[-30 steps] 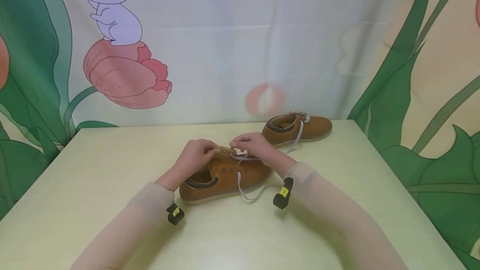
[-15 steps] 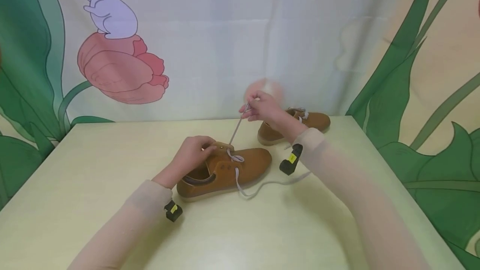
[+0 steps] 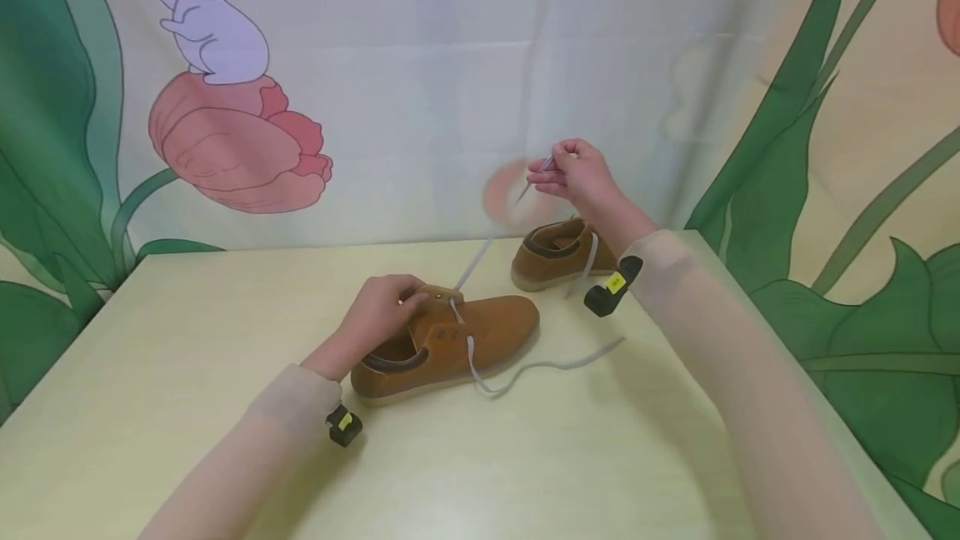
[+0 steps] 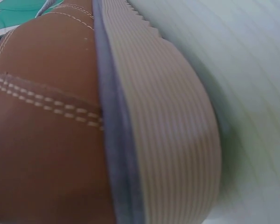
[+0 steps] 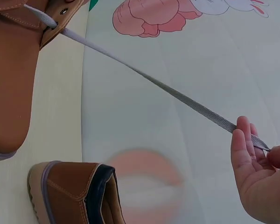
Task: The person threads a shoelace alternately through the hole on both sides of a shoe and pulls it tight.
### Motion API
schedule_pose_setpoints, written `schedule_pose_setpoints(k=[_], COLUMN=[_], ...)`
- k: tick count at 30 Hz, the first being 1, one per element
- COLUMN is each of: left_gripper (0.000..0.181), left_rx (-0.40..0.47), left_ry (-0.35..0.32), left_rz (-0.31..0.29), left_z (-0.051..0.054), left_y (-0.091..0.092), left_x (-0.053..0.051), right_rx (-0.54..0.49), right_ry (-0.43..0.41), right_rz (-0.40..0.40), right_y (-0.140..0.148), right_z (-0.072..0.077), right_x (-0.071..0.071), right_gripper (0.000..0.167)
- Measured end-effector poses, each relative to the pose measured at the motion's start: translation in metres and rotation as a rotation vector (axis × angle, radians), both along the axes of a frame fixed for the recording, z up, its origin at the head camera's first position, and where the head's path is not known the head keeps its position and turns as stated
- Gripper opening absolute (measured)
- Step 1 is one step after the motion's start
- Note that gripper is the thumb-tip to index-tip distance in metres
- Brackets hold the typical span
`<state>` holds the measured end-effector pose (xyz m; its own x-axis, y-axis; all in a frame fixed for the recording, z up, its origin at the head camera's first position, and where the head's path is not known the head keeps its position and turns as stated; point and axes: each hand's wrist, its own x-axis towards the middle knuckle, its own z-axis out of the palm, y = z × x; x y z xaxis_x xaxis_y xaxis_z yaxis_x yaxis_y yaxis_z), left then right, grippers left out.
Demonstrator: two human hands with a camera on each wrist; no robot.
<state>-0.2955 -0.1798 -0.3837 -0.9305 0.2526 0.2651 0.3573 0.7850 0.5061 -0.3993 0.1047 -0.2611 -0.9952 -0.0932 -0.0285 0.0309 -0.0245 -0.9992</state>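
Observation:
A brown lace-up shoe (image 3: pixel 495 323) rests on the table, toe to the right. At its collar my left hand (image 3: pixel 378 311) pinches the far eyelet flap (image 3: pixel 439 293) between thumb and fingers. Raised up and to the right, my right hand (image 3: pixel 588 177) pinches the end of a pale grey shoelace (image 5: pixel 177 93). That lace runs taut from an eyelet of the far flap in the right wrist view. Its other end (image 3: pixel 555 365) lies loose on the table from the near flap. The left wrist view shows only the shoe's leather side (image 4: pixel 46 154) and ribbed sole (image 4: pixel 172 140).
Behind and to the right stands a second brown shoe (image 3: pixel 551 261), partly hidden by my right forearm, with a lace hanging down its side. A printed curtain (image 3: pixel 420 107) hangs along the table's (image 3: pixel 225 340) far edge.
My right hand has gone from beside the flap up and to the right, drawing the shoelace through the eyelet. The lace loop over the shoe has been pulled straight. My left hand keeps its hold.

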Motion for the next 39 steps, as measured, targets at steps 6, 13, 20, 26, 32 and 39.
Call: schedule_pose_setpoints(k=[6,13,20,26,32,39], left_gripper=[0.018,0.018,0.018,0.021,0.021,0.021], left_rx=[-0.007,-0.022,0.006,0.081,0.07,0.067], left_ry=[-0.007,-0.008,0.003,-0.014,-0.048,-0.032], left_rz=[-0.009,-0.005,-0.018,-0.01,-0.015,-0.026], left_z=[-0.001,0.0,0.001,0.005,0.006,0.006], left_y=[0.003,0.006,0.004,0.0,-0.003,-0.003], left_x=[-0.001,0.003,0.002,-0.001,-0.001,-0.001], right_rx=[0.002,0.007,0.097,0.163,0.203,0.195], right_ry=[-0.004,0.035,0.073,0.112,0.173,0.19], right_rz=[-0.055,-0.119,-0.107,-0.057,0.01,0.072], right_y=[0.013,0.021,0.018,0.013,0.005,-0.002], right_z=[-0.006,-0.007,-0.003,-0.001,0.0,0.005], right_x=[-0.001,-0.005,0.004,0.016,0.023,0.029], right_gripper=[0.01,0.019,0.017,0.012,0.013,0.018])
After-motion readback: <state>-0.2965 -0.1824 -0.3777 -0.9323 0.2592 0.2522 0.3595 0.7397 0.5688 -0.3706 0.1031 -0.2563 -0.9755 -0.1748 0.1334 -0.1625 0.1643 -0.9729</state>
